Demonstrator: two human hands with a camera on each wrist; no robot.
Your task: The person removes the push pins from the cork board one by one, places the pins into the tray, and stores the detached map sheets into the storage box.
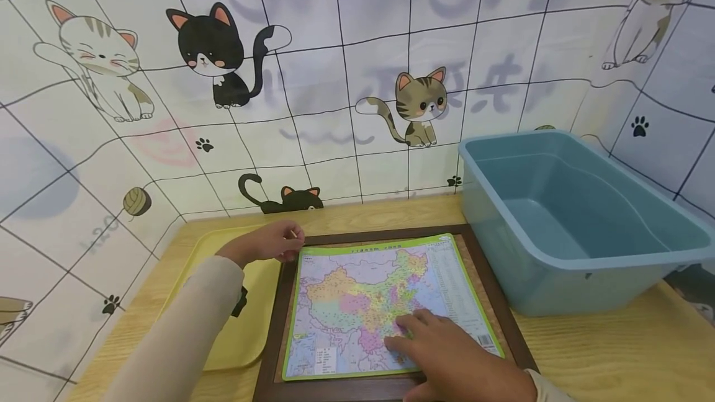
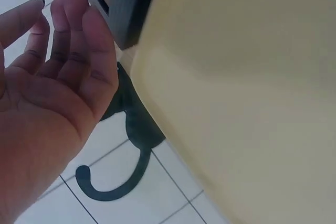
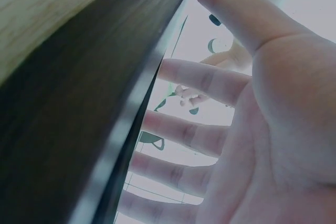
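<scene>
A colourful map sheet (image 1: pixel 363 303) with a green border lies on a brown-framed cork board (image 1: pixel 391 382). My right hand (image 1: pixel 452 352) rests on the map's lower right part, its fingers spread; the right wrist view shows these fingers (image 3: pixel 178 132) reaching over the dark frame edge. At the map's upper left corner is my left hand (image 1: pixel 270 244). Its thumb and index finger come together on a small pale thing, too small to make out. In the left wrist view the other fingers (image 2: pixel 100 51) of that hand are loosely bent.
Left of the board lies a yellow tray (image 1: pixel 223 352), with a small black thing (image 1: pixel 240 303) on it, partly behind my left sleeve. A blue plastic tub (image 1: pixel 558 284) stands at the right. A wall covering with cat drawings (image 1: pixel 346 110) rises behind the wooden table (image 1: pixel 592 358).
</scene>
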